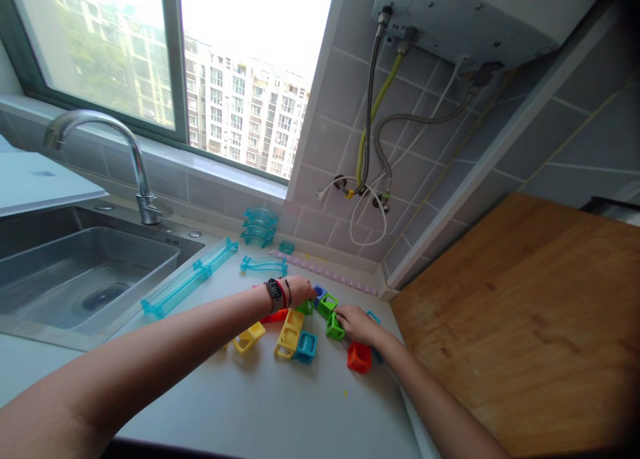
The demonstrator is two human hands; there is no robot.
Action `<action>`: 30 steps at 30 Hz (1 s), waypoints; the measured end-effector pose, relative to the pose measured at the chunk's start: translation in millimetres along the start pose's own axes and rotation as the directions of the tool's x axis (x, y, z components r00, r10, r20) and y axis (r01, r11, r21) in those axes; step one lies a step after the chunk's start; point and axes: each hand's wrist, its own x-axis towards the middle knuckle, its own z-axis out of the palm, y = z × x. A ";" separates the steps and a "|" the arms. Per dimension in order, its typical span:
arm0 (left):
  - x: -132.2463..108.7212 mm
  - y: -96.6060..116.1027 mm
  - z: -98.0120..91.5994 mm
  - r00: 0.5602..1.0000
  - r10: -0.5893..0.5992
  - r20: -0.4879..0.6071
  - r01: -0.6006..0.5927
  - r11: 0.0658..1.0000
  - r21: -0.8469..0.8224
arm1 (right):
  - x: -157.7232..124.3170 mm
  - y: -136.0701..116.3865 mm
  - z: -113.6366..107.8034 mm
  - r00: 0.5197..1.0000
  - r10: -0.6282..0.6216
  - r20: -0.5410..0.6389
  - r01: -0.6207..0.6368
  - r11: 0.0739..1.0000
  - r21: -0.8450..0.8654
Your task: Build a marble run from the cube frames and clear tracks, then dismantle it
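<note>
My right hand comes in from the right, its thumb and fingers closed on an open-sided green plastic cube at the counter. Across from it, my left hand, below a dark watch and a red band, curls down over another green block; its fingertips are partly hidden. Between the hands stand a blue-purple block and a third green cube, close together. An orange-red cube sits below my right wrist. Yellow blocks and a blue cube lie nearer me.
Translucent teal tracks lie along the sink, with curved teal pieces by the wall. A pale purple toothed strip runs along the back. A wooden board bounds the right. The faucet rises at left.
</note>
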 end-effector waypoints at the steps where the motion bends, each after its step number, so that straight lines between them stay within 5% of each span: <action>1: -1.6 -1.6 -0.6 1.000 -0.012 -0.007 0.012 1.000 -0.003 | 0.2 0.6 -1.4 1.000 0.010 0.001 -0.010 1.000 0.002; 10: -14.0 -16.9 -16.8 0.972 -0.137 -0.192 0.122 0.989 -0.085 | -4.3 -25.2 -26.2 0.970 0.118 -0.211 -0.116 0.993 0.022; 17: -36.3 -7.2 -43.4 0.951 -0.083 -0.299 0.016 0.976 -0.219 | 33.3 -63.7 -21.6 0.918 0.138 -0.372 0.088 0.844 0.530; 22: -80.1 -28.7 -52.1 0.955 -0.076 -0.286 -0.011 0.956 -0.292 | 27.3 -56.0 -26.0 0.954 0.039 -0.298 0.139 0.821 0.554; 30: -128.0 -70.5 -18.5 0.899 -0.378 -0.219 0.351 0.924 -0.152 | 6.6 -89.7 -31.6 0.987 -0.037 -0.157 0.117 0.835 0.537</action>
